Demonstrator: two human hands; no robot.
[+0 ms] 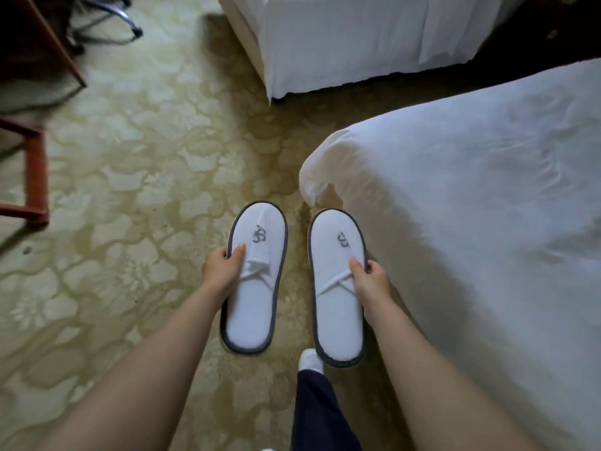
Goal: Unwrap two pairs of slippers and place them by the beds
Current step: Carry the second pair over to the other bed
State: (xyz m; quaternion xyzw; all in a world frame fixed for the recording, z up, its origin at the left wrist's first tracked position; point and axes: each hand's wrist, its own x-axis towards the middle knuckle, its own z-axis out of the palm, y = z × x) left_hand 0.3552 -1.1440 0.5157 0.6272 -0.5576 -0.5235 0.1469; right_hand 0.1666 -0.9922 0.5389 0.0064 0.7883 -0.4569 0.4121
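I hold one white slipper with grey trim and a grey logo in each hand, toes pointing away from me, above the carpet. My left hand (222, 266) grips the left slipper (257, 307) at its left edge. My right hand (370, 278) grips the right slipper (338, 317) at its right edge. Both slippers are flat and without wrapping. The near bed (471, 206) with white sheets lies just right of the right slipper. A second bed (341, 43) stands farther off at the top.
Patterned beige carpet (130, 190) covers the floor. A red-brown wooden frame (35, 177) stands at the left edge, a dark desk and chair legs (107, 24) at top left. My dark trouser leg and white sock (312, 362) show below the slippers.
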